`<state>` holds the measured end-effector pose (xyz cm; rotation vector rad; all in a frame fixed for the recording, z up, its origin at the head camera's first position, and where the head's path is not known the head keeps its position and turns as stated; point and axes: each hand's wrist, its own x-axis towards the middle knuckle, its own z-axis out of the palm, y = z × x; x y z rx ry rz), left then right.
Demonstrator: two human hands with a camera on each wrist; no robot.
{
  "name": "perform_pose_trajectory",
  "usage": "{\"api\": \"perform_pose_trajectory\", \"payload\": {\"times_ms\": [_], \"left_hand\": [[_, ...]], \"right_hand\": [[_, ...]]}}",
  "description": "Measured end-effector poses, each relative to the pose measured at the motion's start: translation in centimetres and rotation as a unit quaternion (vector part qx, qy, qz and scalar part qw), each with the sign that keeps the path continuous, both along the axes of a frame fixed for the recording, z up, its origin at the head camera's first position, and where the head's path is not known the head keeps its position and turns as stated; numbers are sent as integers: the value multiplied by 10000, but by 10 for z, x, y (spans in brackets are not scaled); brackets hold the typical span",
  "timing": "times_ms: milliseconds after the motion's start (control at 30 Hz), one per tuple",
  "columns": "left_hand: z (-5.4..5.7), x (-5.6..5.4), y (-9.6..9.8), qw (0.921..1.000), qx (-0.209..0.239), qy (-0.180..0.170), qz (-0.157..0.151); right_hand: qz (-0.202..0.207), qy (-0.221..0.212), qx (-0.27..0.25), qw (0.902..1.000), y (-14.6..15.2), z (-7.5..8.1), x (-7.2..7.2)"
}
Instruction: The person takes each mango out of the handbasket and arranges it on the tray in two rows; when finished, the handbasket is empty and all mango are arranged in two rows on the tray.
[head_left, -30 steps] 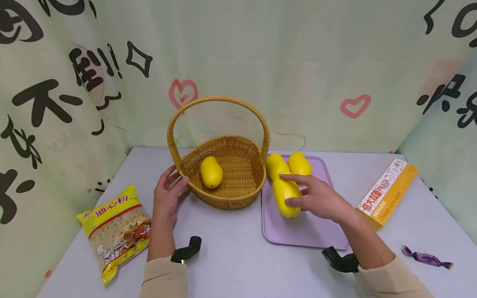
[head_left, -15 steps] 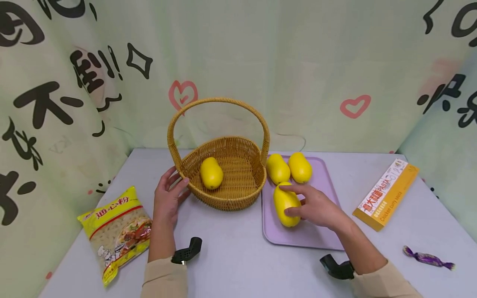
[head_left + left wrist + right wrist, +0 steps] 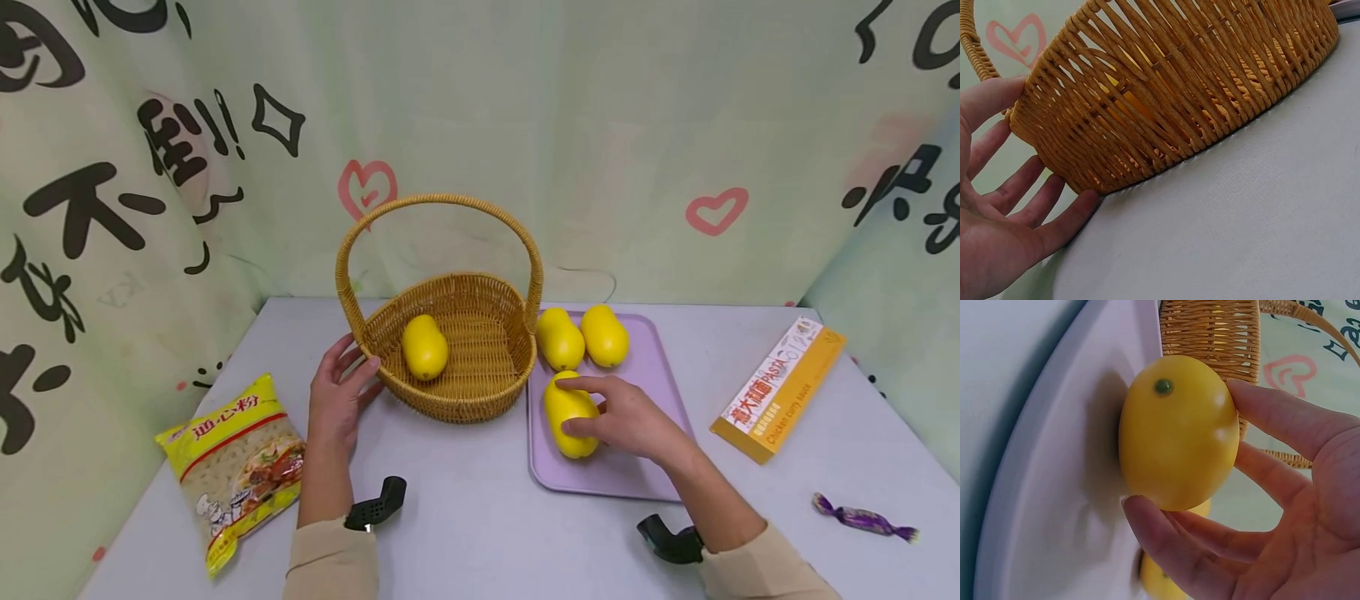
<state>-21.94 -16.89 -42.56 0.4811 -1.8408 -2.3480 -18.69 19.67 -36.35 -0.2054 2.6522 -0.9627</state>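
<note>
We see the right hand grasping a yellow fruit between thumb and fingers at the near left of the purple tray, with two more yellow fruits lying at the tray's far end. The left hand rests with relaxed, straight fingers against the left wall of the wicker basket, which stands just left of the tray and holds another fruit.

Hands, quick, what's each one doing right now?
Left hand: open, fingers resting against the basket.
Right hand: gripping a yellow fruit on the tray.
</note>
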Motion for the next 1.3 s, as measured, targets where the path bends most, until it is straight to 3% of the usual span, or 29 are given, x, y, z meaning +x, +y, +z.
{"api": "perform_pose_trajectory", "payload": {"times_ms": [467,700,1000,1300], "left_hand": [[0,0,0,10000,-11,-44,-27],[0,0,-3,9999,-31,-98,-7],[0,0,-1,10000,-41,-78,-23],[0,0,-1,10000,-20,-30,-37]], "right_hand": [[147,192,-41,9997,-1,5,3],[83,489,212,9985,-10,14,6],[-135,1017,85,9947,-16,27,5],[-245,1302,-176,9910,-24,40,-7]]}}
